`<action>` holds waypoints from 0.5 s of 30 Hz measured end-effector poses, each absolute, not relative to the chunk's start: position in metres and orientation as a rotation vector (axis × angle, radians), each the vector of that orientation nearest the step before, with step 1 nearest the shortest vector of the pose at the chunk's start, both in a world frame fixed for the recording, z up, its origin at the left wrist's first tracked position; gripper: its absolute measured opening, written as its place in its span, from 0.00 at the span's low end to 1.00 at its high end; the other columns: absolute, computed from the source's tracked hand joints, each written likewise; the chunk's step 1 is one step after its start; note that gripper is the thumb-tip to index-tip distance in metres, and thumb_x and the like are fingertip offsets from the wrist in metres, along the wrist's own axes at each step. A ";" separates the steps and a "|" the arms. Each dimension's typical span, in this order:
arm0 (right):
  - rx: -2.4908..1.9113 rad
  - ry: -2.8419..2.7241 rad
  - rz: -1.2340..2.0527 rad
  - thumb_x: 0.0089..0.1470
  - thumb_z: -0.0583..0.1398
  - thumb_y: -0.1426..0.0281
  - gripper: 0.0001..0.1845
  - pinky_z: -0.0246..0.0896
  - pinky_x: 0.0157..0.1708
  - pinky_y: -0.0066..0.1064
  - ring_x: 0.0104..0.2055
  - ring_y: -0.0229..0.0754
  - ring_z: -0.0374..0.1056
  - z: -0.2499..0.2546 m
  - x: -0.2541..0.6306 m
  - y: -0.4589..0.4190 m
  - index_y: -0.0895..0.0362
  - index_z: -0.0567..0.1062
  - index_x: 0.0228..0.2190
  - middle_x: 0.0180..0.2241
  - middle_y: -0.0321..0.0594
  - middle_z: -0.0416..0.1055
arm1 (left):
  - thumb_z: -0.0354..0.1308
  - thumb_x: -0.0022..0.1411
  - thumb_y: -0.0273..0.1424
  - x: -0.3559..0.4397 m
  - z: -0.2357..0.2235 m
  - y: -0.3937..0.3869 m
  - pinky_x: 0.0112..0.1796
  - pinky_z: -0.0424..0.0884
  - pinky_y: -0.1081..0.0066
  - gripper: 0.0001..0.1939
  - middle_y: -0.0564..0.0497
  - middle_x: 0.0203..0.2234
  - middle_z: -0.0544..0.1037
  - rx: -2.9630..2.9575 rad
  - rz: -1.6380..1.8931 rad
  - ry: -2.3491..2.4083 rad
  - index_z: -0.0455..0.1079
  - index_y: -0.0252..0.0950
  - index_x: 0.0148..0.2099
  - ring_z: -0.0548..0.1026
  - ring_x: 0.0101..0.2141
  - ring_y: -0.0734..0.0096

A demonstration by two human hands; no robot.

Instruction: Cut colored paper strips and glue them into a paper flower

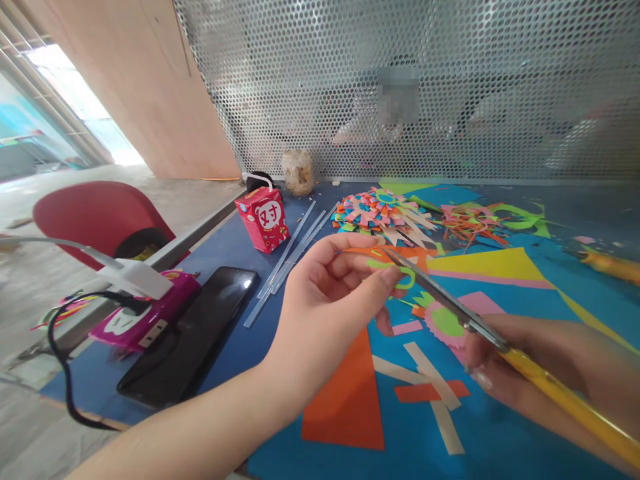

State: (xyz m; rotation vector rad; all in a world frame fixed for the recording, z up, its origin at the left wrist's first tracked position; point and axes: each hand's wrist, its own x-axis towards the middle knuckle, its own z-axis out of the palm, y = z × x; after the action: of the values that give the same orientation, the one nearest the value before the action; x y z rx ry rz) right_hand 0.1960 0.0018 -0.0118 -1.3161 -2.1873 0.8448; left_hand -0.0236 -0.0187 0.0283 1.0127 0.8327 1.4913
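Observation:
In the middle of the head view, my left hand [340,287] pinches a small curled strip of light green paper [407,277] between thumb and fingers. My right hand [530,373], at the lower right, grips yellow-handled scissors [463,310]. Their metal blades point up and left, with the tips close to the green strip; whether they touch it I cannot tell. Under the scissors lies a scalloped pink paper piece with a green centre [450,323]. Below my hands are an orange sheet [345,400] and several short beige and orange strips [443,380] on blue paper.
A red drink carton [263,220] stands beside clear plastic sticks [295,260]. On the left are a black phone [190,340] and a purple power strip [145,320] with cables. Layered paper flowers [375,210] and shredded paper [473,223] lie before a perforated metal panel [310,80].

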 end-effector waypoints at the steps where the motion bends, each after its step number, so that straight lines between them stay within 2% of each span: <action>1: -1.291 -2.206 0.867 0.44 0.59 0.57 0.12 0.68 0.19 0.24 0.26 0.44 0.72 -0.011 0.195 0.001 0.49 0.74 0.30 0.27 0.35 0.74 | 0.60 0.54 0.23 -0.023 0.028 -0.020 0.18 0.71 0.81 0.10 0.56 0.23 0.72 1.034 1.506 0.839 0.64 0.33 0.38 0.70 0.18 0.82; 4: -1.208 -2.244 0.970 0.44 0.60 0.59 0.09 0.67 0.18 0.23 0.23 0.41 0.71 -0.008 0.191 -0.001 0.49 0.73 0.27 0.24 0.33 0.73 | 0.59 0.54 0.24 -0.022 0.029 -0.022 0.18 0.71 0.80 0.10 0.57 0.23 0.71 1.102 1.551 0.866 0.63 0.34 0.39 0.70 0.18 0.82; 10: -1.159 -2.100 1.188 0.39 0.63 0.63 0.05 0.66 0.17 0.22 0.21 0.41 0.70 -0.003 0.186 -0.002 0.48 0.75 0.24 0.22 0.32 0.72 | 0.60 0.51 0.19 -0.018 0.035 -0.025 0.18 0.73 0.79 0.20 0.62 0.21 0.67 1.065 1.628 0.904 0.57 0.39 0.42 0.72 0.18 0.79; 13: -1.249 -2.032 1.215 0.40 0.62 0.56 0.10 0.64 0.15 0.24 0.19 0.41 0.67 -0.003 0.181 -0.007 0.49 0.74 0.23 0.21 0.33 0.71 | 0.60 0.51 0.18 -0.016 0.035 -0.025 0.18 0.74 0.79 0.19 0.62 0.21 0.67 1.051 1.634 0.893 0.57 0.39 0.41 0.72 0.18 0.80; 15: -1.366 -1.963 1.039 0.41 0.59 0.51 0.15 0.61 0.13 0.26 0.18 0.41 0.65 -0.004 0.176 -0.014 0.48 0.73 0.23 0.21 0.33 0.70 | 0.59 0.51 0.18 -0.016 0.035 -0.026 0.19 0.74 0.79 0.18 0.62 0.21 0.67 1.061 1.629 0.889 0.57 0.39 0.40 0.72 0.18 0.80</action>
State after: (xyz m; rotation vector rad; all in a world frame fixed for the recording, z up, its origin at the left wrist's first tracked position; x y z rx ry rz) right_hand 0.1761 -0.0139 -0.0043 -1.3661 -1.9627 1.0389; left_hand -0.0157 -0.0259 0.0346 1.0612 0.8891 1.6293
